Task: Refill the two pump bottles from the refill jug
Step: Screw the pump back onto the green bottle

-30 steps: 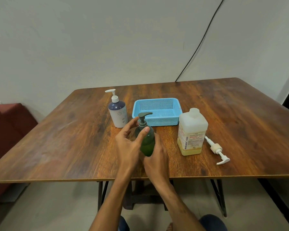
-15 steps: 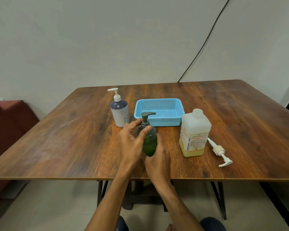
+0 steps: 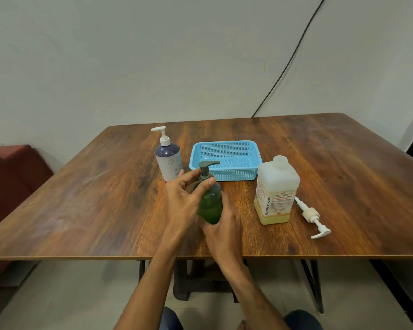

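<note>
Left hand (image 3: 180,203), right hand (image 3: 224,232) around green bottle (image 3: 210,207)

light: soft, even — shadows faint | glare: sheen on table (image 3: 86,186) | blur: slight, left hand (image 3: 184,203) | edges: bowed

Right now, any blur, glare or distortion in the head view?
Head view: soft even light, no hard glare, only a pale sheen on the table; jug label reads sharp; left hand at the green bottle looks slightly soft; wide-angle stretch near the corners.
</note>
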Tool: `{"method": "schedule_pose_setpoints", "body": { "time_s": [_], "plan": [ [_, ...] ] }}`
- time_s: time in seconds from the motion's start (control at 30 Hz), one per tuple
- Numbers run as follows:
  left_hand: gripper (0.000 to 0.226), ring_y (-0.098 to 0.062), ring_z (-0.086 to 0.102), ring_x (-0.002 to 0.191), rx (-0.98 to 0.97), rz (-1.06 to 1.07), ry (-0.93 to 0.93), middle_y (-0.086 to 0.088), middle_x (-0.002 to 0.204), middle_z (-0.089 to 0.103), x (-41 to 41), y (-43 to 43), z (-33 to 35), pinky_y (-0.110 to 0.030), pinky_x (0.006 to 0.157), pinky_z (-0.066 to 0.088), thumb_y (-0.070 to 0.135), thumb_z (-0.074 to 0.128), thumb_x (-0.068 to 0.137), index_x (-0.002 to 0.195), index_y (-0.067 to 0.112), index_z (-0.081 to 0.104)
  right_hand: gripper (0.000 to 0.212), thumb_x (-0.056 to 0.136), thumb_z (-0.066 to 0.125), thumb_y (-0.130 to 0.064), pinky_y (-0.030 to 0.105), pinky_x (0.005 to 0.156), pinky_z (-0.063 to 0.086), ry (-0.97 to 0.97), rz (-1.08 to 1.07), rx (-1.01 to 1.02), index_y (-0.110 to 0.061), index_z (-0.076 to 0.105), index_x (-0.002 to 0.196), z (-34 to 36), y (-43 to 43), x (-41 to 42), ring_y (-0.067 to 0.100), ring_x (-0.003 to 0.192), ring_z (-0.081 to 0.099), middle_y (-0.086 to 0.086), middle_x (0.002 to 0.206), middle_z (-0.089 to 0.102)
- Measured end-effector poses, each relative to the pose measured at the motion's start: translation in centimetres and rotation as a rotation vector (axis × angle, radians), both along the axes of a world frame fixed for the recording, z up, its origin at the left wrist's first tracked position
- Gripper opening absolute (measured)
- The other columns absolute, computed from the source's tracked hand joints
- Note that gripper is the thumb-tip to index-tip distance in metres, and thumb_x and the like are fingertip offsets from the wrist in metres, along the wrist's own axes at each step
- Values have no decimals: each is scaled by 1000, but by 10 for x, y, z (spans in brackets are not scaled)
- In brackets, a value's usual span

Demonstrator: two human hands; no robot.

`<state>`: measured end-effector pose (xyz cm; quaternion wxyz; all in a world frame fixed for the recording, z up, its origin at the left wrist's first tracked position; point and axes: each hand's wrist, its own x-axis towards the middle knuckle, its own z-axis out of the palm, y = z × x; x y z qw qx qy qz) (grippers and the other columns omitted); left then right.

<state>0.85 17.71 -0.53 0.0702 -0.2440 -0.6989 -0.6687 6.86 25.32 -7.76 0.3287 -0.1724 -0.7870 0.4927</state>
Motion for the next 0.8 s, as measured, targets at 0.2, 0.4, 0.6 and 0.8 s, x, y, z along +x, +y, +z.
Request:
{"method": "schedule_pose_setpoints", "body": {
  "time_s": [0.2,0.4,0.6,0.8],
  "plan": [
    [35,-16,71,106,11,-195,-59,-4,104,77,-8,-9,10,-25,87,57,18,74,78,110,5,73,82,73,85,-43,38,96,54,-11,-1,13,-38,40,142,-2,-1,-1,2,120,53,-17,128,57],
    [36,-17,68,112,-8,-249,-78,-5,114,75,-8,-15,11,-27,91,57,12,70,86,122,5,67,84,70,84,-49,38,96,54,-10,-2,7,-37,41,142,0,-3,0,3,120,53,-17,129,57],
    [42,-16,65,118,109,-197,-141,-3,122,72,-4,-27,13,-32,97,55,19,68,87,128,10,64,79,66,86,-43,37,102,52,-16,168,-164,-50,44,132,12,16,4,1,123,52,-28,130,54],
    [35,-16,68,114,158,-100,-147,-4,117,74,-2,-48,8,-35,100,54,10,66,91,126,11,65,76,68,90,-26,29,103,45,-130,290,-86,-47,47,127,36,34,3,1,118,52,-28,124,53]
  ]
}}
